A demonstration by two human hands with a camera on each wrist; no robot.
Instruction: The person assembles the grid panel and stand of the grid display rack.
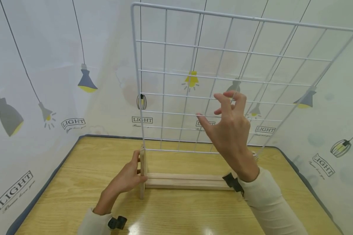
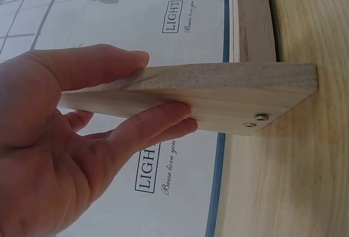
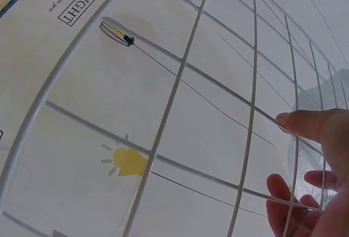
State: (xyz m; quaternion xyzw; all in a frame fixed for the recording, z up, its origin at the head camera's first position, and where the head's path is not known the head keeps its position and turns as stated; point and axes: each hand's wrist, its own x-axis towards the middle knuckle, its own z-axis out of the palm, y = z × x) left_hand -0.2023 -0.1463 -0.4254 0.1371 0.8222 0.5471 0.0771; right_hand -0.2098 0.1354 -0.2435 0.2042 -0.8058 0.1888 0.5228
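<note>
My left hand (image 1: 128, 174) holds an upright wooden board (image 2: 234, 98) at the left end of a wooden frame. In the left wrist view, the thumb lies along the board's edge and the fingers press its flat face, where two screw heads (image 2: 262, 117) show. A white wire grid panel (image 1: 176, 94) stands above the frame, its lower left corner at the board's top. My right hand (image 1: 232, 133) is raised at the panel with fingers spread and bent, around no object. In the right wrist view, the fingertips (image 3: 278, 185) overlap the wires; contact cannot be told.
A wooden crossbar (image 1: 188, 181) runs right from the board, low over the wood-grain table (image 1: 76, 176). Its right end is hidden by my right arm. Behind the table hangs a pale lamp-print backdrop (image 1: 111, 65).
</note>
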